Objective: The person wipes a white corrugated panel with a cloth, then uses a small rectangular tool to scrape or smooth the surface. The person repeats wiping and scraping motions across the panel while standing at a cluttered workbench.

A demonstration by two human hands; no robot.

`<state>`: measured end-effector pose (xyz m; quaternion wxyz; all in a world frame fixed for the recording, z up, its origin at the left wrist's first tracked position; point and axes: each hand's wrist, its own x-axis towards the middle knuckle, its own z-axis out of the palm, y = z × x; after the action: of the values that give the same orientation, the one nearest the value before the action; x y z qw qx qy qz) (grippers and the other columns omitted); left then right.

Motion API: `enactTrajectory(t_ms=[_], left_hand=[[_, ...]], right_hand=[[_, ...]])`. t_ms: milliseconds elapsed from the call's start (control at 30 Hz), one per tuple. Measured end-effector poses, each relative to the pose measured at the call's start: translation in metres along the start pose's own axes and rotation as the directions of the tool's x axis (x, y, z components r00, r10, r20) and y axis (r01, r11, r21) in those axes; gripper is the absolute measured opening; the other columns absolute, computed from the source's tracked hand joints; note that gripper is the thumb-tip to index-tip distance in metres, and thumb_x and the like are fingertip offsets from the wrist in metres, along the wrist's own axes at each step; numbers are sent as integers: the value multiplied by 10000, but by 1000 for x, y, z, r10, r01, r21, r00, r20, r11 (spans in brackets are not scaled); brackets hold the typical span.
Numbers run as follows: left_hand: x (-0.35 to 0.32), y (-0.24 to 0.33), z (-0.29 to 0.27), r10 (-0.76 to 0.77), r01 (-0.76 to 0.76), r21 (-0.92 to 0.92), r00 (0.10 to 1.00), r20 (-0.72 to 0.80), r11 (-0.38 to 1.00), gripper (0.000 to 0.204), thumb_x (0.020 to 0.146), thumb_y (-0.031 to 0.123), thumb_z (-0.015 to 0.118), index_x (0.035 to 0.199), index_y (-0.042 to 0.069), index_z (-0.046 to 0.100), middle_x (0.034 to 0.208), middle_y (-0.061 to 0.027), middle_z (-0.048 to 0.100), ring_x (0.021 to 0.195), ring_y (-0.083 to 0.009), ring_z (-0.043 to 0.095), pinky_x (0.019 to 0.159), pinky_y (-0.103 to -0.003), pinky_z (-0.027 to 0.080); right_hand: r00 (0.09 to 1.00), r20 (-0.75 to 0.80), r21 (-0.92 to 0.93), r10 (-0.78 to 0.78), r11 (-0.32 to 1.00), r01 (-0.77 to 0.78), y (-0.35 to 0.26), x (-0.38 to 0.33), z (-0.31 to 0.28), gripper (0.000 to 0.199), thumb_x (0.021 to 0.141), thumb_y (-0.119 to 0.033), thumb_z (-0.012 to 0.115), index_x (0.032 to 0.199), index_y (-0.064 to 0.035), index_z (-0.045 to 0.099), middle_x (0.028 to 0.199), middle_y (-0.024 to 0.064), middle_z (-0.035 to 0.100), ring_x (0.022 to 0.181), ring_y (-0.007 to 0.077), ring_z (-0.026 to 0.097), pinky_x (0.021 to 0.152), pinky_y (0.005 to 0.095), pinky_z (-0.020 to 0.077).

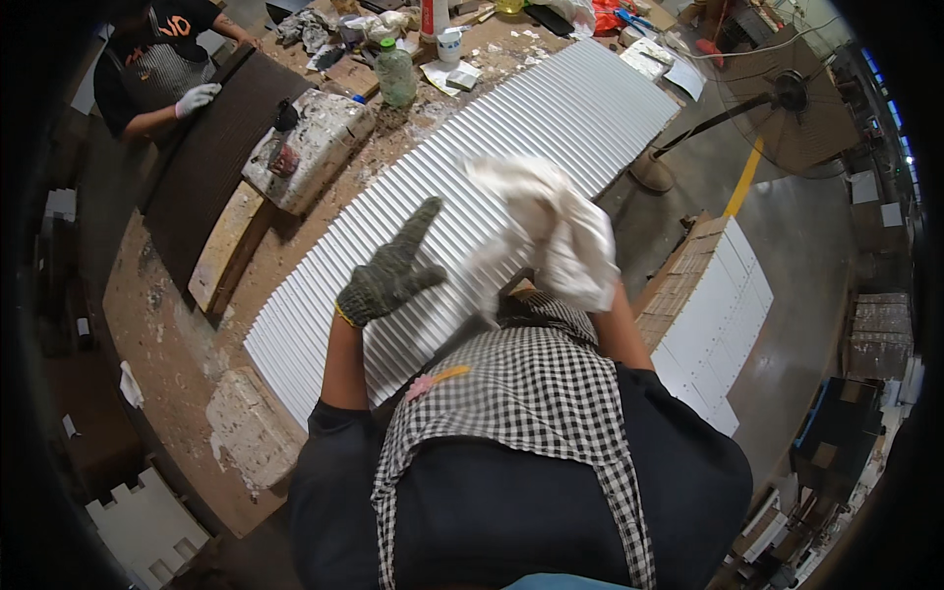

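Observation:
A long silver ribbed panel [393, 211] lies slantwise across the workbench in front of me. My left hand [388, 270], in a dark green knit glove, rests on its ribs with index finger and thumb stretched apart. Over the panel's near right side a white cloth [565, 231] is bunched up and partly smeared by motion. My right forearm [624, 334] runs up into it; the cloth hides the fingers of my right hand, which grips it.
Behind the panel stand a paint-stained block [315, 147], a green jar [395, 79] and a white cup [448, 45]. At the far left a person's gloved hand [198, 98] touches a dark panel [221, 128]. A large fan [787, 93] and white boards [713, 310] are at the right.

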<state>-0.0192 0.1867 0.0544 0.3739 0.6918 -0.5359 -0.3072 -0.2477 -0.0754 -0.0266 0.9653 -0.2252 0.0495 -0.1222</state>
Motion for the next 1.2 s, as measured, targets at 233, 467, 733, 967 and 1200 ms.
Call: enactTrajectory(t_ms=[233,467,733,967,1200], left_hand=[[13,13,81,299,-182,303,862,-409,936,672,906,285,732,1491,70,479,1556,-191,442,1458,-331,409,1183,-439,392],[-13,22,94,29,330,441,774,-633,835,722,788,332,806,1459,206,570,1560,-208,442,1457,-406,399,1202,-543,307],[39,68,110,-475,709,573,703,-530,411,931,690,437,838,1533,323,460,1655,-180,290,1504,-440,291,1235,-660,41],[55,140,153,-423,840,417,537,-730,347,701,840,253,756,1500,238,520,1657,-147,310,1521,-416,261,1237,-604,142],[91,201,221,-277,833,144,333,-901,535,537,865,147,760,1383,137,619,1569,-161,452,1516,-402,293,1239,-512,250]], right_hand=[[940,-12,-727,341,643,-243,49,32,52,417,1021,-328,627,1294,-17,578,1181,135,651,1056,243,658,933,383,559],[962,177,-962,207,-170,213,-18,111,66,330,1002,-241,611,1249,-28,667,1137,130,705,1001,247,683,900,377,554],[903,400,-755,155,-502,421,-97,296,-51,263,935,-245,664,1114,-58,709,1155,135,705,933,310,692,857,435,551],[794,373,-563,480,-563,606,-99,330,-96,566,1028,-519,483,1265,-30,640,1198,185,692,1146,354,623,1070,488,420],[958,140,-989,250,-6,146,-114,473,-140,272,949,-197,629,1164,-87,754,926,79,767,802,147,718,721,313,567]])
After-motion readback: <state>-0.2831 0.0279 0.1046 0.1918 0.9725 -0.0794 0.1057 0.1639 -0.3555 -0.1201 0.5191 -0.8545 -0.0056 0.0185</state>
